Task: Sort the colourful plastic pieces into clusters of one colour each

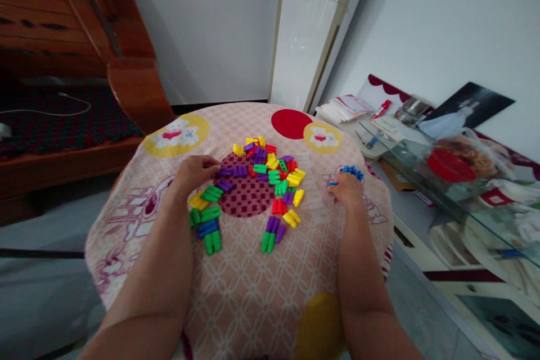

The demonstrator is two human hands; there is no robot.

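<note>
Patterned tablecloth [261, 292] bears stubby multicoloured blocks [240, 171]; hands [194, 172] [349, 188] wide apart, their grips unclear

Left hand [196, 172] beside purple blocks [240, 171] on a patterned tablecloth [261, 298], right hand [348, 188] at blue blocks [354, 171], multicoloured blocks [279, 206] lying between, wooden bench [134, 87] at left, cluttered glass shelf [442, 190] at right

**Cloth-covered table [248, 292]: coloured pieces [280, 187] on surface**

Table is rounded at its far edge and dressed in a pale pink patterned cloth [253, 270], printed with a red disc [291, 124], yellow bear medallions [323, 136] and a dark-red chequered disc [248, 202]. Pieces (red, yellow, green, purple and blue) lie in an arch open to the near side, partly over the chequered disc. Both near ends finish in green. A blue cluster [352, 172] sits apart, rightward; its contact with the cloth cannot be confirmed.
</note>
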